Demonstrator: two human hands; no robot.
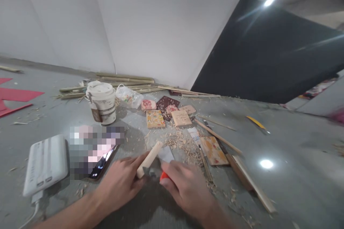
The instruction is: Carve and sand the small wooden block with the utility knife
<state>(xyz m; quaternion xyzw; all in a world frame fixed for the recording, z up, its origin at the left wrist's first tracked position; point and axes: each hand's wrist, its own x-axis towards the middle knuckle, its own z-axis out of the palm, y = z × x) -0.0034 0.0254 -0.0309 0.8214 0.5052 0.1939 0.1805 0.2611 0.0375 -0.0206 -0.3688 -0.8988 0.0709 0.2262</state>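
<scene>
My left hand [122, 175] is closed around a short pale strip of wood or bamboo [150, 158], which tilts up to the right. My right hand [186, 184] grips a red-handled knife [165, 176]. The knife's broad, flat blade [166, 154] lies close beside the strip; whether they touch cannot be made out. A small dark piece shows by the strip's lower end. Just beyond both hands lies a heap of wood shavings [176, 141] on the grey floor.
Carved square blocks [181, 118] and a patterned block [214, 150] lie ahead. A white bucket [101, 103], phone [103, 161] and power bank [46, 164] stand or lie left. Bamboo poles [125, 78] rest by the wall. Wooden sticks [217, 137] and a yellow cutter [256, 122] are right.
</scene>
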